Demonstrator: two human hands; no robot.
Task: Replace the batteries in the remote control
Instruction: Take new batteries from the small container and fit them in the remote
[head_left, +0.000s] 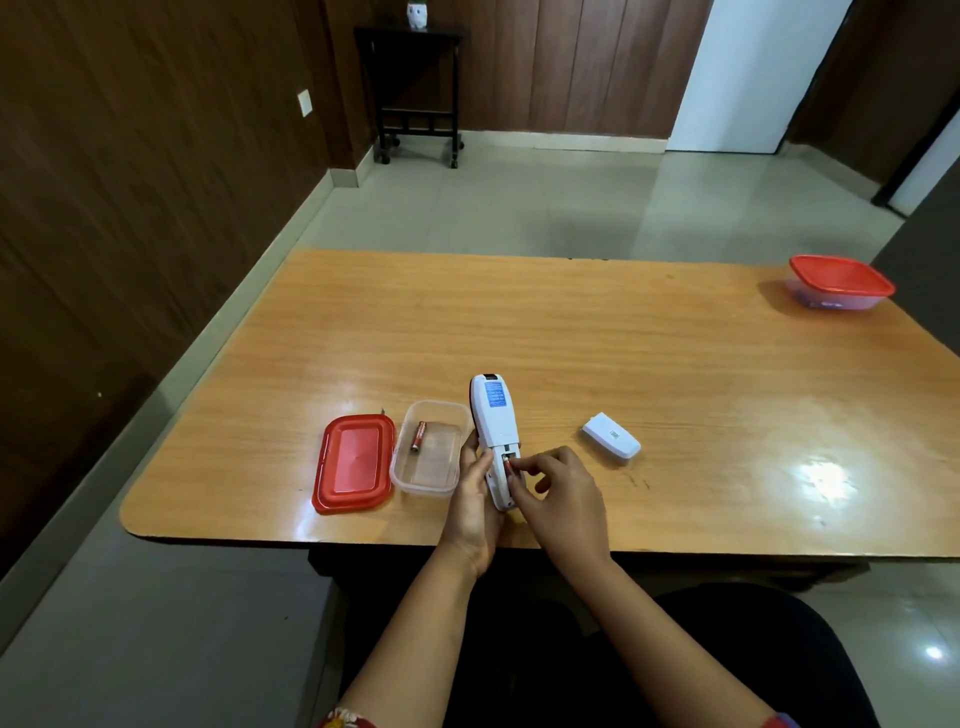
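A white remote control lies back-up near the table's front edge, its battery bay open at the near end. My left hand grips the remote's near end from the left. The fingertips of my right hand pinch a red battery that sits partly in the open bay. The white battery cover lies apart on the table to the right. One more red battery rests inside a clear open container left of the remote.
The container's red lid lies flat to its left. A second container with a red lid stands closed at the wooden table's far right corner. A dark side table stands by the far wall.
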